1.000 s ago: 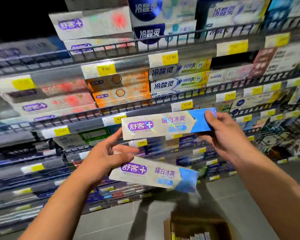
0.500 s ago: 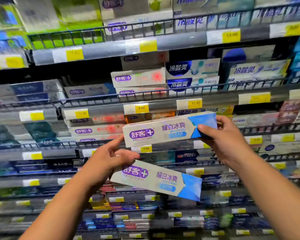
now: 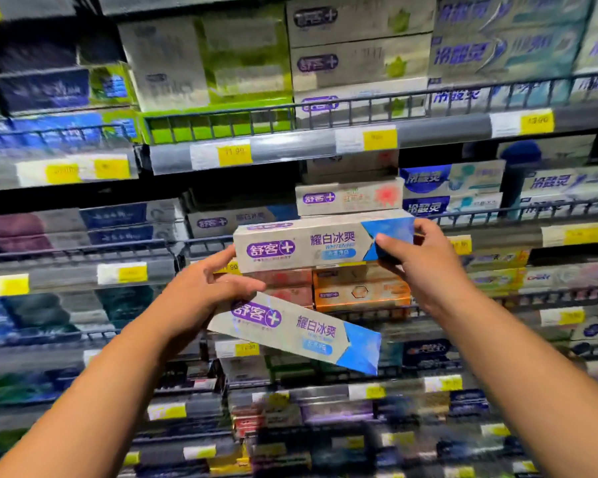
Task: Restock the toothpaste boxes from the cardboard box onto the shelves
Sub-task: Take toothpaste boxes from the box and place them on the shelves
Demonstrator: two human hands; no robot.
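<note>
**A:** So where's the toothpaste right now?

**B:** The upper toothpaste box (image 3: 311, 244) is dead centre and level, held up in front of the wire rail (image 3: 201, 240) of the middle shelf. The right hand (image 3: 418, 260) pinches its blue end at 3 o'clock, thumb on the front face and the other fingers curled over the top. The lower toothpaste box (image 3: 297, 331) is at 6 o'clock from it, tilted down to the right. The left hand (image 3: 201, 294) grips its purple-logo end, thumb across the front, and one finger reaches up to touch the upper box's 9 o'clock end.

**A:** Tricky to handle?

**B:** Nah. My guess is light, thin card that's stiff lengthwise but dents if squeezed, and a bit slippy from the gloss. Hold it by the ends, not mid-face. A matching box (image 3: 242, 219) sits behind the rail at 11 o'clock, with a red-spot box (image 3: 349, 197) at 12.
</note>
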